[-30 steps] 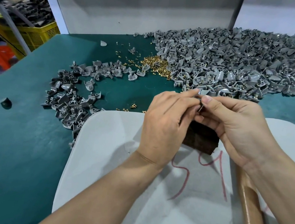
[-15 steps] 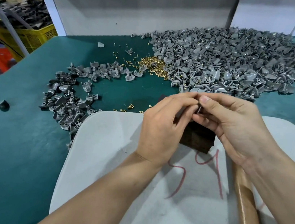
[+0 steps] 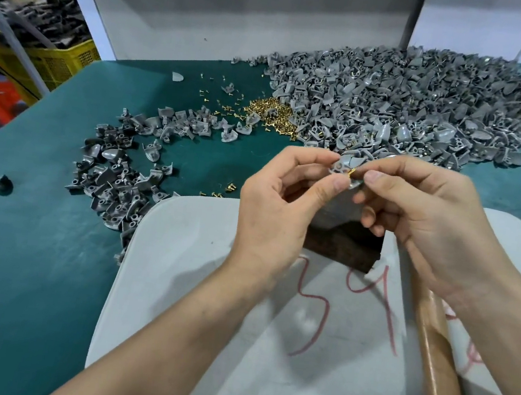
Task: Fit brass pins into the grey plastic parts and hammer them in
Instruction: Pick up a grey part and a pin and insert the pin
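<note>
The heap of grey parts (image 3: 415, 112) lies beyond the hands, the dark block (image 3: 342, 245) just beneath them. The left hand (image 3: 281, 207) pinches one grey part (image 3: 345, 167), the right hand (image 3: 416, 219) a brass pin (image 3: 352, 172) touching it. Both were hidden a second ago and now show: seating looks underway, hammering likely next.

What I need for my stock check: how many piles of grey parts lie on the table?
2. A large pile at the far right; a smaller, curved pile at the left. The left hand holds one loose part.
</note>
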The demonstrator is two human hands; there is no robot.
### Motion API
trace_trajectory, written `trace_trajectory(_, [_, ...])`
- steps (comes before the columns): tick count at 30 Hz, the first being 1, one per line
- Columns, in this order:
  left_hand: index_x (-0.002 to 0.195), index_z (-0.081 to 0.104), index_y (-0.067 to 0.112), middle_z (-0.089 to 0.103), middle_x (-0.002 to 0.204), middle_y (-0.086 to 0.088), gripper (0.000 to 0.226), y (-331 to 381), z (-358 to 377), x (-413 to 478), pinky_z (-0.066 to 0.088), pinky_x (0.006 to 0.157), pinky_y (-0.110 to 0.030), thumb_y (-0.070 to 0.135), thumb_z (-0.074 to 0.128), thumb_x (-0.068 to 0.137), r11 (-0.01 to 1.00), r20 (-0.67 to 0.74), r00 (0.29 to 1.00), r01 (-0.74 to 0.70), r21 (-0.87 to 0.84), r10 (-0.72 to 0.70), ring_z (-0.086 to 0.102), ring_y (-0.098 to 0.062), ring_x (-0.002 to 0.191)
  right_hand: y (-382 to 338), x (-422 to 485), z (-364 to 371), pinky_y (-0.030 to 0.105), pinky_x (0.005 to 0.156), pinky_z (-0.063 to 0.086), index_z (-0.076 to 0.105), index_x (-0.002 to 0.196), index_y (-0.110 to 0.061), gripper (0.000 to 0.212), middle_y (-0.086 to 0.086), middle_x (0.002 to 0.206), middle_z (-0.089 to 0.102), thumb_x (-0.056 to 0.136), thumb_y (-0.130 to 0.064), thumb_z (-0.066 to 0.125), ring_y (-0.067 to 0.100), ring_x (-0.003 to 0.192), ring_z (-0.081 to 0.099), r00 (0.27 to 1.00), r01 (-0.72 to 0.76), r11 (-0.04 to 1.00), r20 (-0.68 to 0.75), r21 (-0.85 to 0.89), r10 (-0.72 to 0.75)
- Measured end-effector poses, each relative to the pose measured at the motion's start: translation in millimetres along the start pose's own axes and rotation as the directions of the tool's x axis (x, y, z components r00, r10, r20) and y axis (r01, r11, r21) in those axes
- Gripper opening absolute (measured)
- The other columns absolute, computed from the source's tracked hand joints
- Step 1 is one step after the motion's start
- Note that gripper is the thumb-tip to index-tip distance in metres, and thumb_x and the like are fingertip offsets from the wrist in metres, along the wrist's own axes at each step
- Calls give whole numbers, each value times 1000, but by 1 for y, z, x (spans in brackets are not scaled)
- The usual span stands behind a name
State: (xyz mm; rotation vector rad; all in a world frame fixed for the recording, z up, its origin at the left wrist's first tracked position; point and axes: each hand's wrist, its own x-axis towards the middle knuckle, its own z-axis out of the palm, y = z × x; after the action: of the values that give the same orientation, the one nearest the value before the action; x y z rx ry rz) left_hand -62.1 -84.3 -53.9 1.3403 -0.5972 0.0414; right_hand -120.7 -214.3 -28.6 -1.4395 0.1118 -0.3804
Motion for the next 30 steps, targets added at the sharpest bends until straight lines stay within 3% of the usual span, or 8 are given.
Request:
trace_trajectory(5, [91, 69, 26, 71, 78, 8, 20, -1, -1, 0, 55, 79, -27, 9, 72, 79, 1000, 16, 1000, -2, -20, 2, 66, -9, 78, -1, 0, -1, 20, 42, 44, 70, 77, -13, 6, 0, 59, 64, 73, -13, 66, 14, 46, 54, 996, 80, 992, 40, -96, -77])
trace_trajectory(9, [96, 70, 19, 72, 77, 6, 21, -2, 1, 0, 54, 70, -20, 2, 67, 83, 995, 62, 998, 26, -91, -21, 66, -7, 70, -2, 1, -3, 20, 44, 47, 66, 79, -8, 6, -2, 55, 63, 79, -2, 65, 11, 47, 56, 995, 101, 980, 42, -173, -95])
trace_trajectory(13, [98, 70, 16, 71, 76, 5, 22, -2, 0, 2, 53, 69, -18, 1, 65, 82, 993, 92, 995, 34, -114, -24, 65, -6, 67, -3, 0, -3, 20, 47, 49, 66, 77, -8, 3, 0, 56, 62, 74, -9, 67, 12, 49, 57, 990, 132, 969, 75, -207, -118])
trace_trajectory(16, [96, 69, 16, 72, 75, 7, 22, -2, 0, 1, 53, 69, -18, 0, 66, 81, 992, 109, 994, 41, -118, -28, 64, -5, 67, -2, 0, -4, 20, 47, 49, 65, 74, -8, 6, 1, 55, 63, 78, -3, 65, 11, 49, 57, 988, 149, 962, 84, -227, -133])
trace_trajectory(25, [91, 70, 19, 72, 76, 10, 23, -6, 0, -1, 52, 69, -16, -1, 67, 80, 993, 71, 997, 38, -110, -31, 65, -2, 71, 4, 0, -1, 23, 51, 54, 65, 76, 0, 4, 21, 68, 66, 80, 1, 64, 17, 54, 64, 990, 135, 977, 55, -165, -128])
trace_trajectory(30, [93, 69, 20, 72, 78, 5, 21, -6, 1, 0, 55, 73, -22, 3, 68, 82, 994, 73, 997, 39, -98, -32, 69, -9, 73, 2, 2, -2, 22, 51, 53, 66, 77, -2, 4, 10, 63, 66, 81, -2, 65, 15, 54, 63, 994, 109, 983, 37, -149, -105])
